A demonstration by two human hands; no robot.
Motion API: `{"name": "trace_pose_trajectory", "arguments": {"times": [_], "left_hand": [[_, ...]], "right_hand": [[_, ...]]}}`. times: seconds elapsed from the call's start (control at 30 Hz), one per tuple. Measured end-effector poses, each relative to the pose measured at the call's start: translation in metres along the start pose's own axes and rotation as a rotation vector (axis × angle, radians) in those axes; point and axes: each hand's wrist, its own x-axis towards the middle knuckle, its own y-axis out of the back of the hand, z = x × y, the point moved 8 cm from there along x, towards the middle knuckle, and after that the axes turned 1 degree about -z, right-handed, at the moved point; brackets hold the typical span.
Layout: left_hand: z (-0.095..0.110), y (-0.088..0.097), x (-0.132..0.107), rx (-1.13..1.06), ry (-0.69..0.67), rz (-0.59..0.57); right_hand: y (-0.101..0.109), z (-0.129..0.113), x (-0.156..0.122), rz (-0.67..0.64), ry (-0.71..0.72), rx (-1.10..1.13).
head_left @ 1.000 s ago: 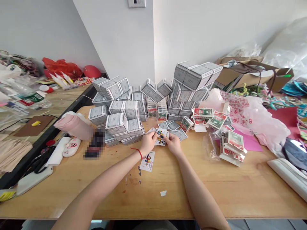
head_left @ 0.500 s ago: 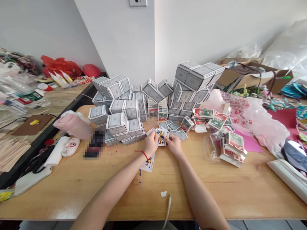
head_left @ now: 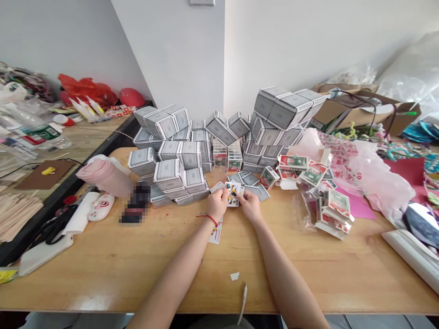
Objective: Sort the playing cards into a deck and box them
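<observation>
Near edge: a paper scrap lies on the wooden table.
Under your left wrist: one loose card, face up.
Left hand: closed on the stack of playing cards, mid-table.
Right hand: pinching the same stack's other side.
Step, by the look: squaring the cards.
Next calls for: even pressure from both sides.
Behind: grey card boxes, piled high.

One head-worn camera looks forward and down from the near edge of the wooden table, close over the forearms, facing the wall corner at twelve o'clock, with the left hand and right hand gripping the playing cards near mid-frame.
</observation>
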Motion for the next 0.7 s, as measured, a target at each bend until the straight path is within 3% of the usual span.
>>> {"name": "trace_pose_trajectory", "arguments": {"times": [0.17,0.43,0.7], "left_hand": [[0.001,0.004,-0.001,-0.106,-0.010,-0.030],[0.002,0.002,-0.003,0.047,-0.051,-0.023],[0.003,0.005,-0.003,0.097,-0.036,0.025]], "right_hand": [[-0.002,0.001,0.001,-0.018,-0.002,0.126],[-0.008,0.008,0.002,-0.063,-0.064,0.214],[-0.008,0.012,0.002,-0.063,-0.056,0.129]]}}
